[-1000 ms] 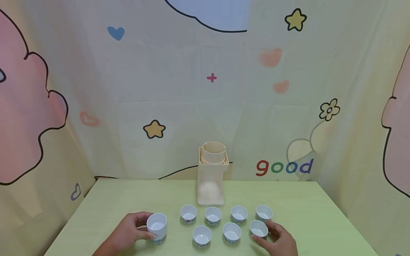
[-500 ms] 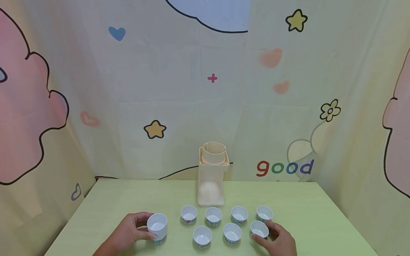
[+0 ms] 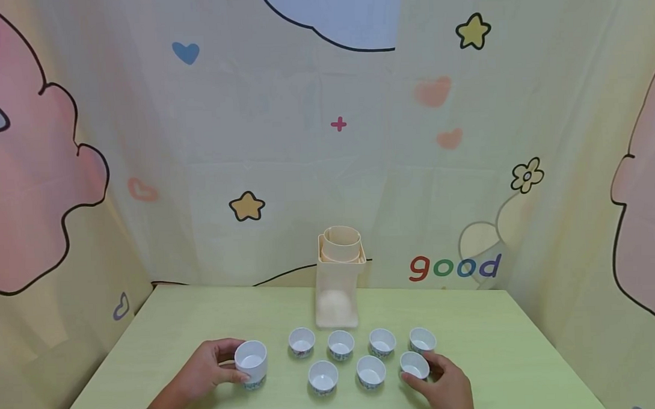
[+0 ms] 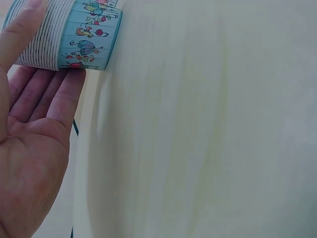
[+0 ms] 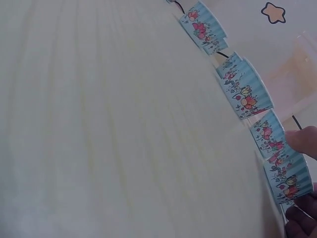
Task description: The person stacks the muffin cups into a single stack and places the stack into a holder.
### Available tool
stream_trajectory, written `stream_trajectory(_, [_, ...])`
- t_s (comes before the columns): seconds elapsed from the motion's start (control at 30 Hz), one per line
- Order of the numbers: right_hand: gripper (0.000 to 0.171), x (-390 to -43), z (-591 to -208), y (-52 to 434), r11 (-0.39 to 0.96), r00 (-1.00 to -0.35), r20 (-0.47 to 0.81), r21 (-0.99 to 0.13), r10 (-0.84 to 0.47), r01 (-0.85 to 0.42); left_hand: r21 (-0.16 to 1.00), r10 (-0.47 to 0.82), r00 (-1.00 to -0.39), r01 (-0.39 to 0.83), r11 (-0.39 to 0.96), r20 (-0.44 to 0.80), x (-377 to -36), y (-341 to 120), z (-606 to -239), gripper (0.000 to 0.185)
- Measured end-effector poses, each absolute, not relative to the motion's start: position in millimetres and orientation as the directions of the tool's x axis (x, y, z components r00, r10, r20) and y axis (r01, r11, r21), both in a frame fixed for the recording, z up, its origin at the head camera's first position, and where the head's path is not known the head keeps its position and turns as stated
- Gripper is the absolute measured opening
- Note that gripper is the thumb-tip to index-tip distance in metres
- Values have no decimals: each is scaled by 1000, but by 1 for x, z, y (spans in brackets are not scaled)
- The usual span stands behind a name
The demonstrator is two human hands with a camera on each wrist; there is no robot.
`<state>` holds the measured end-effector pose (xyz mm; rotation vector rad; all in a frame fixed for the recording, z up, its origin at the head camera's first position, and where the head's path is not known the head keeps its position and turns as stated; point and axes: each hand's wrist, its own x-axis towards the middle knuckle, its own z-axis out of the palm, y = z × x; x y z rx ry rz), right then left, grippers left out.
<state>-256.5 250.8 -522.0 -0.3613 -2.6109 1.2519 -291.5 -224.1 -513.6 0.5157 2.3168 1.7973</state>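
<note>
On the left of the table, my left hand (image 3: 206,370) holds a nested stack of paper baking cups (image 3: 252,369), thumb in front and fingers behind. The left wrist view shows the stack's layered white rims and the lowest cup's blue side (image 4: 86,37), printed with birds and flowers. My right hand (image 3: 450,384) pinches a single baking cup (image 3: 414,366) at the right end of the front row. In the right wrist view the thumb (image 5: 303,141) lies by that cup's fluted blue wall (image 5: 290,181); part of this hand is outside the frame.
Two more cups, one of them the middle front cup (image 3: 371,372), share the front row. Behind runs a back row of several cups, including the leftmost cup (image 3: 301,342). A cream dispenser-like stand (image 3: 336,294) with a round top stands at the back, before a printed curtain (image 3: 281,122).
</note>
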Motion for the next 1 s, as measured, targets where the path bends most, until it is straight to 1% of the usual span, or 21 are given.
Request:
stream_trajectory(0.13, [80, -256, -522, 251, 618, -945, 93, -776, 314, 129, 959, 367, -927, 173, 223, 81, -291, -224, -514, 67])
stream_trajectory(0.37, [84, -253, -516, 249, 609, -949, 66, -780, 309, 144, 962, 355, -933, 149, 227, 61, -292, -224, -515, 68])
stream_trajectory(0.63, [77, -248, -510, 252, 585, -952, 71, -801, 297, 123, 961, 355, -934, 143, 236, 52, -293, -224, -514, 68])
stream_trajectory(1.0, [76, -242, -496, 246, 472, -964, 9, -873, 264, 121, 959, 357, -932, 150, 240, 56, -293, -225, -514, 69])
